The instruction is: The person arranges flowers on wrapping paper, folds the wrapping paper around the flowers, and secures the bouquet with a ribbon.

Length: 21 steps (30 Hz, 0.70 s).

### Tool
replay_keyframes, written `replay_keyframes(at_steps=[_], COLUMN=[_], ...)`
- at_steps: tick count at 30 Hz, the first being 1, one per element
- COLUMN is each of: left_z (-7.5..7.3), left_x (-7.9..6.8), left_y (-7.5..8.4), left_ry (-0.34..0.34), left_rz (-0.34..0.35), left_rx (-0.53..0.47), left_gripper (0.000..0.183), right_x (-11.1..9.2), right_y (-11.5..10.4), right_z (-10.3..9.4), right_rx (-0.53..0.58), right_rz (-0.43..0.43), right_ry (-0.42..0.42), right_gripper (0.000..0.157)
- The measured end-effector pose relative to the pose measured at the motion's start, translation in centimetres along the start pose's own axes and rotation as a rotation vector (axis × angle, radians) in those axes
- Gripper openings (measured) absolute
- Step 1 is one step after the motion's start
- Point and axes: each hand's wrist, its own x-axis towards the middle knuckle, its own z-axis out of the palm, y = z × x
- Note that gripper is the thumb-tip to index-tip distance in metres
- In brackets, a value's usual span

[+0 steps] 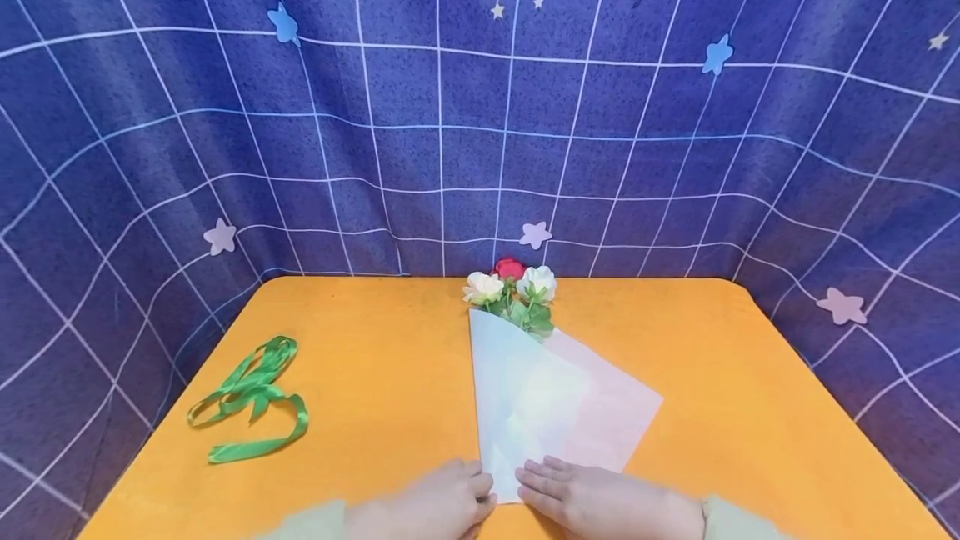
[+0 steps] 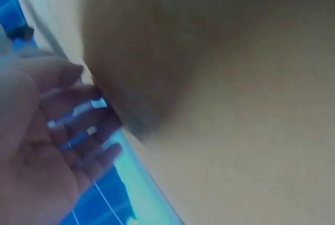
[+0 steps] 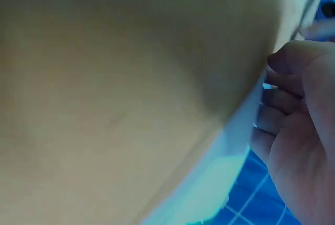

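A pale blue-and-pink sheet of wrapping paper (image 1: pixel 540 407), folded over into a cone shape, lies on the orange table. Out of its top stick a red flower (image 1: pixel 510 268), a cream flower (image 1: pixel 483 287) and a white flower (image 1: pixel 537 283) with green leaves; their stems are hidden. My right hand (image 1: pixel 581 492) rests on the lower part of the paper, fingers extended. At the bottom left edge my left hand (image 1: pixel 442 500) touches the paper with bent fingers. Gaps show between those fingers (image 2: pixel 78 125) in the left wrist view.
A loosely looped green ribbon (image 1: pixel 251 394) lies on the left of the orange table (image 1: pixel 375 340). Behind and beside the table hangs a blue curtain (image 1: pixel 465 157) with a white grid and stars.
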Motion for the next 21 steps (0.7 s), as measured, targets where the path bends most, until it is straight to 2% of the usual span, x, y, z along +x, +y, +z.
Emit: replay_keyframes(at_steps=[3, 5, 8, 11, 13, 15, 18, 21], left_z=[-0.1, -0.1, 0.1, 0.7, 1.2, 1.7, 2.2, 2.3], left_x=[0.0, 0.4, 1.0, 1.5, 1.5, 1.5, 1.3, 1.4], left_y=[-0.8, -1.1, -0.8, -0.2, 0.1, 0.3, 0.4, 0.1], left_ry=[0.006, 0.011, -0.002, -0.106, -0.214, -0.302, -0.363, -0.388], left_rz=[-0.018, -0.093, -0.25, -0.382, -0.434, -0.466, -0.494, -0.509], left_rx=[-0.159, -0.231, -0.206, -0.133, -0.131, -0.167, -0.246, -0.294], left_gripper=[0.004, 0.01, 0.012, 0.041, 0.059, 0.07, 0.078, 0.081], right_x=[0.0, 0.0, 0.0, 0.0, 0.1, 0.1, 0.3, 0.4], right_y=[-0.4, -0.6, -0.6, -0.5, -0.5, -0.4, -0.2, 0.0], right_z=[-0.1, -0.1, -0.1, 0.2, 0.5, 0.7, 0.9, 0.8], right_rx=[-0.055, -0.092, -0.104, -0.09, -0.081, -0.087, -0.074, -0.089], right_rz=[-0.011, -0.02, -0.026, -0.029, -0.033, -0.042, -0.049, -0.053], right_ry=[0.022, 0.027, 0.014, 0.018, 0.036, 0.053, 0.057, 0.058], right_gripper=[0.059, 0.058, 0.058, 0.057, 0.056, 0.055, 0.056, 0.057])
